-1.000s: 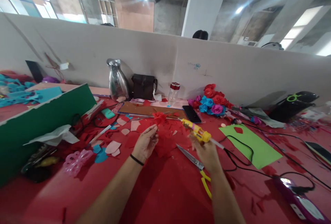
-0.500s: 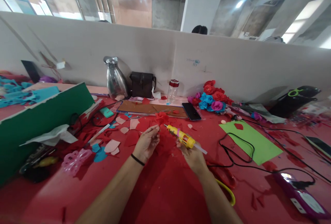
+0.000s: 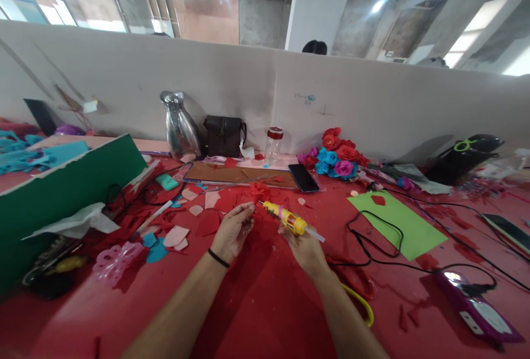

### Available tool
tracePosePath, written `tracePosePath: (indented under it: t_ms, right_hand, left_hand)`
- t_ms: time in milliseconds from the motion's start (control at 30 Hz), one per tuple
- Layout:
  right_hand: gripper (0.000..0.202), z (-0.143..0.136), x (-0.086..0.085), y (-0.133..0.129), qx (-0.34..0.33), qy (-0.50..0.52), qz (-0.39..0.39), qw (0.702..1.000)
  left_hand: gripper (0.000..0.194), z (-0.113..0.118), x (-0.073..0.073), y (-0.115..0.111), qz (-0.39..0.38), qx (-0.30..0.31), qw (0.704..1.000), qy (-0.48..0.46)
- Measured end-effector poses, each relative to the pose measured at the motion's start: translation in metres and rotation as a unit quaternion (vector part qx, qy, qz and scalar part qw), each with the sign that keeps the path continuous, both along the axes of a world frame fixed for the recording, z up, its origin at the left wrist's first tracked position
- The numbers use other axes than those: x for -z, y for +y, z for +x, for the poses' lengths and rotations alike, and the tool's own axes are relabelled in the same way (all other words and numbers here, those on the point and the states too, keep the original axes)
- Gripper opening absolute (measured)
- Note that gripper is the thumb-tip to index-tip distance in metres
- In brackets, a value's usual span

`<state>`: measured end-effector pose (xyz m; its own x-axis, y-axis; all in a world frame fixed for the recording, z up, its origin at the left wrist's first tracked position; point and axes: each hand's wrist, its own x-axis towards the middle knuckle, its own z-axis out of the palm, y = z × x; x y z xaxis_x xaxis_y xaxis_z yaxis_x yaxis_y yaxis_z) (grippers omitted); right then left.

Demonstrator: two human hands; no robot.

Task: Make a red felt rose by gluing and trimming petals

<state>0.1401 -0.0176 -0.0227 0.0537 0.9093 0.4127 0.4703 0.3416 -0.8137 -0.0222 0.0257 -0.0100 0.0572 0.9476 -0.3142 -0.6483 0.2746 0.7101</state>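
Observation:
My right hand is closed around a yellow hot glue gun, with a clear glue stick coming out of its back end. The gun's metal nozzle points left, close to the fingertips of my left hand. Those left fingers pinch a red paper flower, whose petals show just beyond the fingertips. Red on red makes the flower's lower edge hard to make out. Under my right forearm lie scissors with a yellow-edged handle, partly hidden.
Petal cut-outs are scattered to the left, near a green board. Behind stand a steel jug, a black bag, a glass jar, a phone and paper flowers. Right: green sheet, black cable, purple power strip.
The whole view has shifted slightly to the left. Both hands keep their grips, and the glue gun's nozzle stays close to the left fingertips.

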Motion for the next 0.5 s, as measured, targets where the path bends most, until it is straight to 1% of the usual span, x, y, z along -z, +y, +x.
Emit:
tracePosePath:
  t_ms: [100,267,500]
  right_hand:
    - [0.039,0.0011,0.0006,0.0009,-0.001,-0.014,0.007,1.000]
    - [0.037,0.0020,0.0012,0.0014,-0.001,-0.012,0.006,1.000]
    - [0.036,0.0042,0.0054,0.0022,0.000,-0.036,0.009,0.999]
  left_hand:
    - [0.013,0.0002,0.0000,-0.0003,0.002,0.003,1.000,-0.003]
    - [0.013,-0.0004,-0.0020,-0.0009,-0.006,0.001,1.000,-0.003]
    - [0.012,-0.0012,-0.0028,-0.0007,-0.009,0.000,1.000,0.000]
